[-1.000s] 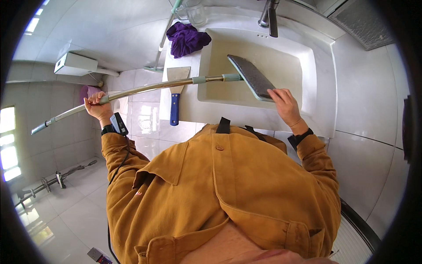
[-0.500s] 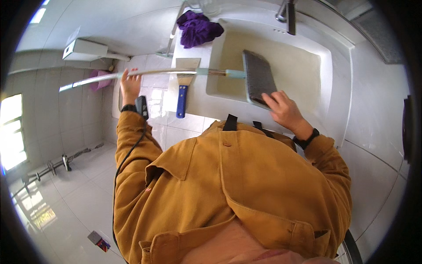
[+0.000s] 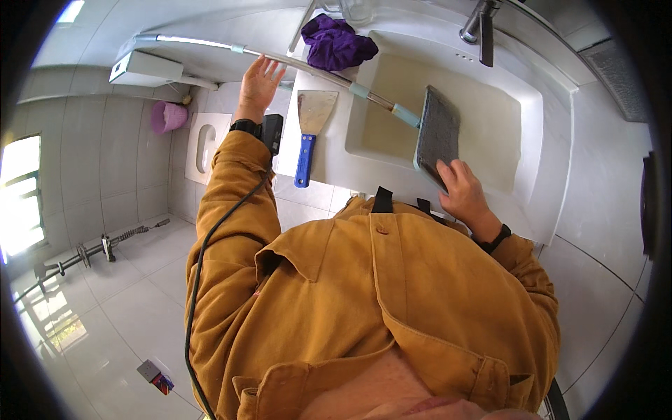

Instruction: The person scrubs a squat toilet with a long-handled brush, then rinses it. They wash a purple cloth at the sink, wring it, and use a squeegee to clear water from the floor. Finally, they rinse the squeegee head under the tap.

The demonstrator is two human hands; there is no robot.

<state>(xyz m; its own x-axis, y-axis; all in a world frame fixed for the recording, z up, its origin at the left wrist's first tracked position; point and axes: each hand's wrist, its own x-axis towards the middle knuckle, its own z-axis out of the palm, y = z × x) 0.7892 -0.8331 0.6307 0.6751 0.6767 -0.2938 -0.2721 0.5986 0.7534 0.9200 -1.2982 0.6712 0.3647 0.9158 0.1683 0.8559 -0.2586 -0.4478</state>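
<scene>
A flat mop with a grey pad (image 3: 439, 129) is tilted over the sink (image 3: 364, 143), its silver and pale-green pole (image 3: 318, 73) running up to the far left. At the near end of the pad, the fingers of my right hand (image 3: 462, 192) are closed on its edge. My left hand (image 3: 260, 85) is raised by the middle of the pole, fingers spread and fingertips against or just beside it; contact is hard to tell. Between my arms a scraper (image 3: 305, 154) with a blue handle and wide metal blade lies on the counter left of the basin.
Cloudy water stands in the basin, under a dark tap (image 3: 483, 31). A crumpled purple cloth (image 3: 337, 43) lies at the counter's back left. Farther left are a squat toilet (image 3: 204, 148), a pink bin (image 3: 168, 117) and a white wall box (image 3: 145, 68). A cable (image 3: 210, 245) hangs along my left arm.
The pole's far end has swung up and away, and the pad has shifted right in the picture. My left hand has risen with the pole, its fingers now more spread. My right hand keeps its hold.
</scene>
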